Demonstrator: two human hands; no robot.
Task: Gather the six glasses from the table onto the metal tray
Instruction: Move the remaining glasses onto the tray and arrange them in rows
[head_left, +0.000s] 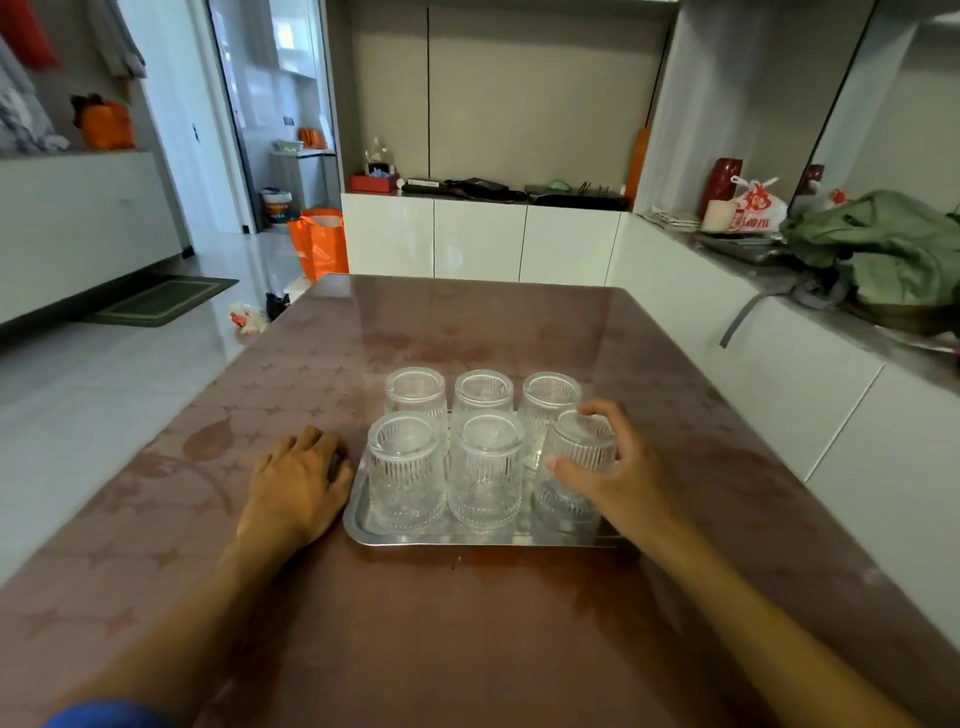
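Observation:
Several ribbed clear glasses stand upside down in two rows on the metal tray (441, 538) in the middle of the table. The back row holds three glasses, among them the back left one (415, 395). In the front row are the front left glass (407, 470) and the front middle glass (485, 475). My right hand (618, 467) is wrapped around the front right glass (576, 457), which stands on the tray. My left hand (298, 483) rests palm down on the table, touching the tray's left edge, fingers loosely curled, with nothing in it.
The brown patterned table (467, 623) runs to a white counter on the right with a green bag (883, 244). A white cabinet stands beyond the far edge. An orange shopping bag (319, 241) sits on the floor at the far left.

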